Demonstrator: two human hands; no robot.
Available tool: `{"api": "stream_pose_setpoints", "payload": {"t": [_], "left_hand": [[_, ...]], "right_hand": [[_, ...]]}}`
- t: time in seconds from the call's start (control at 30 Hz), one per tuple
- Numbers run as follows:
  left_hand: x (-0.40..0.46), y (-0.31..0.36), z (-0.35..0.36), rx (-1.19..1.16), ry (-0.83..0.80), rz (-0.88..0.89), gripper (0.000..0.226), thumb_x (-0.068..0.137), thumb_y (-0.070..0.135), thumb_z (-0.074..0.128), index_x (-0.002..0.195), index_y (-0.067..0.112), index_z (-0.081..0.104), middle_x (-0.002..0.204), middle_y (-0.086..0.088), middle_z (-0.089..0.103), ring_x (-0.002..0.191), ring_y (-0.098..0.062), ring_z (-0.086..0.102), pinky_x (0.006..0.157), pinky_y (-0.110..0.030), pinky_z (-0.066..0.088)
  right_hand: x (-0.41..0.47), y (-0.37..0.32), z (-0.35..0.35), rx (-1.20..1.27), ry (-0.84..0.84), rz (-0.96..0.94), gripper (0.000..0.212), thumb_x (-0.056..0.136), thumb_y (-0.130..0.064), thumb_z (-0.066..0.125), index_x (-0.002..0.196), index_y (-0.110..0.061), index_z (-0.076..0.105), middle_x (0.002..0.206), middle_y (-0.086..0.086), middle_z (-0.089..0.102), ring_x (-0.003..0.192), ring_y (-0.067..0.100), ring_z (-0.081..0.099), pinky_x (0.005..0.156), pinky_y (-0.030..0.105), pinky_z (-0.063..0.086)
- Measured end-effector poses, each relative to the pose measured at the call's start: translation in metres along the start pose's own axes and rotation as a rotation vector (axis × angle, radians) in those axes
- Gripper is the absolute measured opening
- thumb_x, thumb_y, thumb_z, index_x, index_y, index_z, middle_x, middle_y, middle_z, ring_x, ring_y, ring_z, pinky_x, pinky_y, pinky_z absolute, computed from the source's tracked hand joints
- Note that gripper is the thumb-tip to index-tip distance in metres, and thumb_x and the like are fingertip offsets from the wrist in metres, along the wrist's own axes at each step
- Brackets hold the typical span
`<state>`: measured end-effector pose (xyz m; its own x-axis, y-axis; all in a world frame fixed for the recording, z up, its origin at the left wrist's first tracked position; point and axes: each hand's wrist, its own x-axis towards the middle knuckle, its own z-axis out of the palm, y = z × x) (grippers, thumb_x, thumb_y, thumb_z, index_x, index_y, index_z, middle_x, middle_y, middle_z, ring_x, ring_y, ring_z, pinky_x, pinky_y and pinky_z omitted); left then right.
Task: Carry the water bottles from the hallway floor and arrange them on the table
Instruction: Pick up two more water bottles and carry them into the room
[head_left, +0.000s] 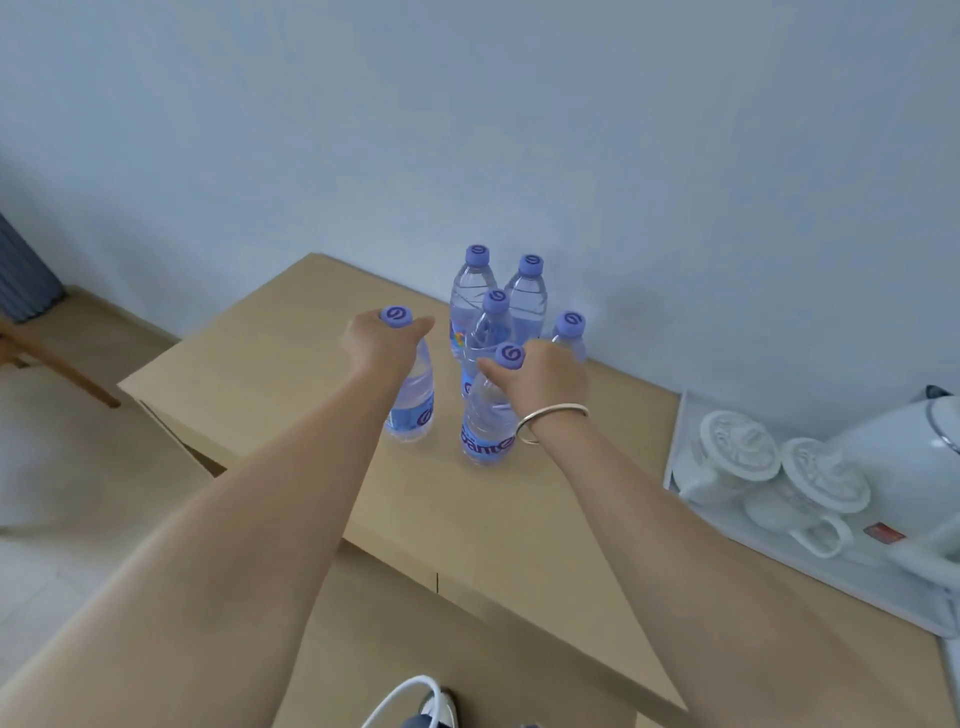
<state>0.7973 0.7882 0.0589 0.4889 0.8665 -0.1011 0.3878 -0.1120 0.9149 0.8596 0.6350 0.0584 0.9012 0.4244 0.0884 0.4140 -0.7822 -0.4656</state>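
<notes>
So I've got both hands out over the light wooden table (322, 415), one bottle each. My left hand (382, 345) has its fingers curled round the neck of a clear plastic water bottle with a purple cap and blue label (413, 395), just under the cap. My right hand (540, 374) grips a second clear purple-capped bottle (485, 421) the same way, and there's a thin silver bangle (550, 423) on that wrist. Both bottles are upright with their bases right at the tabletop; can't tell whether they're fully touching it or a hair above.

Behind them, against the pale blue-grey wall (519, 130), four more matching purple-capped bottles (527, 301) stand upright in a tight cluster on the table, the right-hand bottle just in front of them.

Off to the right on the same table there's a white tray (680, 431) holding two upside-down white cups (737, 462) and a white electric kettle (909, 452). A wooden chair leg (67, 371) shows on the left, over the beige floor (78, 467).
</notes>
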Motion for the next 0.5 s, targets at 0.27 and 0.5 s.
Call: {"api": "stream_pose_setpoints", "payload": {"t": [0.27, 0.5], "left_hand": [[0.040, 0.001, 0.038, -0.055, -0.043, -0.036, 0.053, 0.071, 0.033, 0.074, 0.049, 0.022, 0.027, 0.043, 0.006, 0.028, 0.042, -0.012, 0.025, 0.042, -0.023, 0.026], [0.034, -0.014, 0.055, 0.113, -0.102, 0.051, 0.038, 0.067, 0.055, 0.067, 0.064, 0.025, 0.044, 0.070, 0.004, 0.057, 0.068, -0.020, 0.053, 0.064, -0.032, 0.047]], "right_hand": [[0.016, -0.008, 0.012, -0.048, -0.020, 0.015, 0.050, 0.081, -0.057, 0.054, 0.058, -0.017, 0.033, 0.059, 0.001, 0.043, 0.065, 0.025, 0.047, 0.060, 0.031, 0.032], [0.013, -0.011, 0.021, 0.105, 0.026, 0.125, 0.045, 0.078, -0.052, 0.061, 0.074, -0.014, 0.039, 0.070, 0.003, 0.047, 0.069, 0.027, 0.047, 0.058, 0.031, 0.029]]}}
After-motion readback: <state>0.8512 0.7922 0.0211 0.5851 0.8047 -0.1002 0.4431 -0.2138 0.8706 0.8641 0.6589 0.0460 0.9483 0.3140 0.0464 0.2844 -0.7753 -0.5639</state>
